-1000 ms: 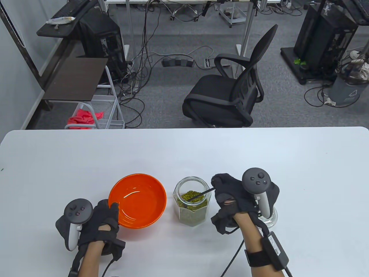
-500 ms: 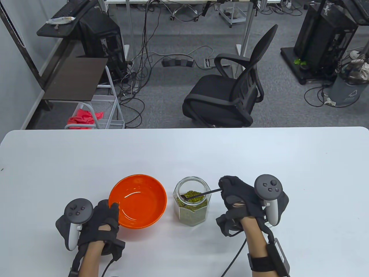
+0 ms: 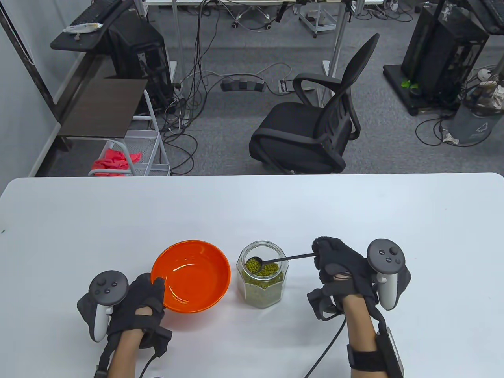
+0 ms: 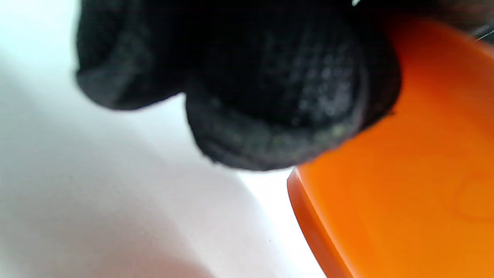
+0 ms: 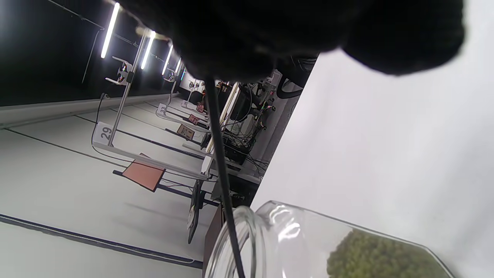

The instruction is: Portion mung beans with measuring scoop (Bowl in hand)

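Right grip [image 3: 340, 267] pinches the scoop [image 3: 275, 260] over the jar [image 3: 262, 291]; left grip [image 3: 141, 299] holds the bowl [image 3: 197, 283].

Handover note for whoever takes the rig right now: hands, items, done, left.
Left hand grips the near-left rim of the empty orange plastic bowl.
Right hand holds the thin black handle of the small measuring scoop, loaded with mung beans, at the mouth of the open glass jar, which stands right of the bowl.
Done: scoop filled.
Left: carry it to the bowl, tip it in.
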Available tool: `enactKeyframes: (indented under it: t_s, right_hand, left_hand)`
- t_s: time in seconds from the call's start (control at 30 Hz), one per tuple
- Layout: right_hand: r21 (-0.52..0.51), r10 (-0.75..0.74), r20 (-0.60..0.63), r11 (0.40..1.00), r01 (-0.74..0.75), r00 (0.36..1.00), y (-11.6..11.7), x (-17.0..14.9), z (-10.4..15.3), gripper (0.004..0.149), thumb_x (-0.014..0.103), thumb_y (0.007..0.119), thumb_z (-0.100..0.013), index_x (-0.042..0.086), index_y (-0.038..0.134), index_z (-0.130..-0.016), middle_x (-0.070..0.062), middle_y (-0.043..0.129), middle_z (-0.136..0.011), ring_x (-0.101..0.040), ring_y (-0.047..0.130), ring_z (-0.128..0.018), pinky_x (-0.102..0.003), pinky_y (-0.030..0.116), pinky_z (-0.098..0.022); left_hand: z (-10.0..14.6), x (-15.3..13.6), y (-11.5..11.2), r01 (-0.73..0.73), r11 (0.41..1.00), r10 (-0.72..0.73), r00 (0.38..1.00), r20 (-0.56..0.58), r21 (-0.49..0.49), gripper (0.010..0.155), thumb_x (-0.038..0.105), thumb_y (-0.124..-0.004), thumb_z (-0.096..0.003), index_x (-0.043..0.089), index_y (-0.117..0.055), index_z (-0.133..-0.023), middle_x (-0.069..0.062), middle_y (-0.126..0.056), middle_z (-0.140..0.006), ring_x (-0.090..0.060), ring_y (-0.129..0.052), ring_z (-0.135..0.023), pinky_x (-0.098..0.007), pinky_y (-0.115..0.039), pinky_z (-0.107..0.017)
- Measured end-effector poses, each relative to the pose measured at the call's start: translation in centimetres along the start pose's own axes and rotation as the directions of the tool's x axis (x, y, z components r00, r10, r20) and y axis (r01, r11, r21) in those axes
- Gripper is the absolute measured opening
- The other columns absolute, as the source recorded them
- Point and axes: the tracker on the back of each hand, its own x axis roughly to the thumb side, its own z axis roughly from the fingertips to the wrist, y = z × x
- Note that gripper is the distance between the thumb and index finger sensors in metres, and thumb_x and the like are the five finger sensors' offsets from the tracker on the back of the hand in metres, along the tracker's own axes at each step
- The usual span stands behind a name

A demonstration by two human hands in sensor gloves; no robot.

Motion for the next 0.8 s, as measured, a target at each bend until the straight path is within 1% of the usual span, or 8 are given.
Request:
enactKeyframes:
  t_s: [0.33, 0.47, 0.6, 0.67, 0.8]
  right_hand:
    - [-0.032, -0.058, 0.011, 0.998, 0.059, 0.998, -2.0, 0.4, 0.4, 0.038, 0.031, 0.073, -0.046, 0.01, 0.085, -0.076, -0.009, 0.096, -0.044, -0.01, 0.091, -0.014, -0.048, 0.085, -0.027]
    - [-0.029, -0.1, 0.027, 0.994, 0.101, 0.995, -2.5, 0.8, 0.8, 0.038, 0.031, 0.073, -0.047, 0.01, 0.085, -0.076, -0.009, 0.096, -0.044, -0.01, 0.091, -0.014, -0.048, 0.085, -0.027]
    - [-0.016, -0.143, 0.058, 0.989, 0.144, 0.988, -2.4, 1.4, 1.2, 0.038, 0.03, 0.073, -0.047, 0.009, 0.085, -0.077, -0.01, 0.096, -0.045, -0.01, 0.091, -0.014, -0.048, 0.086, -0.027]
    - [0.002, -0.17, 0.066, 0.985, 0.171, 0.983, -2.0, 1.8, 1.5, 0.039, 0.03, 0.073, -0.047, 0.009, 0.084, -0.077, -0.01, 0.096, -0.045, -0.011, 0.092, -0.015, -0.048, 0.086, -0.027]
    - [0.037, -0.177, 0.091, 0.984, 0.174, 0.98, -0.8, 2.6, 2.0, 0.039, 0.029, 0.073, -0.047, 0.008, 0.084, -0.077, -0.011, 0.096, -0.046, -0.011, 0.092, -0.015, -0.049, 0.086, -0.027]
  left_hand:
    - [0.0, 0.2, -0.2, -0.004, 1.0, 0.004, 1.0, 0.011, -0.013, 0.053, 0.048, -0.075, -0.0518, 0.009, -0.078, -0.087, 0.016, -0.098, -0.034, 0.001, -0.107, -0.008, -0.02, -0.095, -0.011]
    - [0.0, 0.3, -0.3, -0.002, 1.0, 0.002, 1.0, 0.018, -0.019, 0.053, 0.048, -0.075, -0.0516, 0.008, -0.078, -0.087, 0.016, -0.098, -0.034, 0.001, -0.107, -0.008, -0.019, -0.095, -0.01]
    - [0.0, 0.4, -0.4, -0.001, 1.0, 0.002, 1.0, 0.025, -0.027, 0.053, 0.048, -0.075, -0.0517, 0.008, -0.079, -0.087, 0.016, -0.098, -0.034, 0.002, -0.107, -0.007, -0.019, -0.095, -0.01]
    - [0.0, 0.4, -0.4, -0.001, 1.0, 0.002, 1.0, 0.03, -0.029, 0.053, 0.048, -0.075, -0.0517, 0.008, -0.079, -0.087, 0.016, -0.098, -0.033, 0.002, -0.107, -0.007, -0.019, -0.095, -0.01]
    - [0.0, 0.5, -0.5, 0.003, 0.999, -0.002, 0.999, 0.037, -0.035, 0.053, 0.048, -0.075, -0.0517, 0.008, -0.079, -0.087, 0.016, -0.098, -0.033, 0.002, -0.107, -0.007, -0.019, -0.095, -0.01]
